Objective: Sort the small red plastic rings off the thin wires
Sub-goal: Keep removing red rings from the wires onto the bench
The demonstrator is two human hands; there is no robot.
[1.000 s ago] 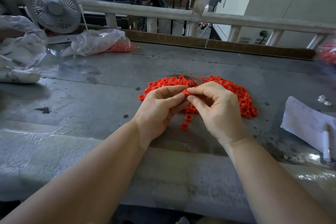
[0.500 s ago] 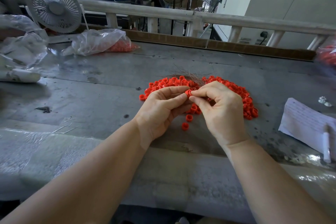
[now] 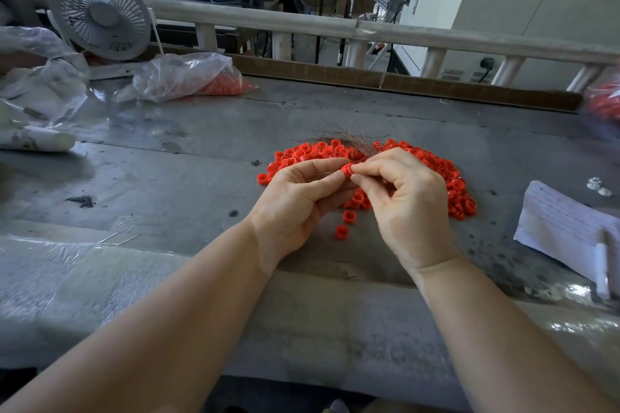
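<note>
Hands barely shifted — left hand, right hand pinch round red ring.

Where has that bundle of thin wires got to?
In the head view, the thin wires lie on the grey table at the far edge of the red ring pile, just beyond both hands.

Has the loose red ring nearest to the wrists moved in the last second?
No. The loose red ring lies in the same place as before, to the right of the dark spot on the table.
</note>
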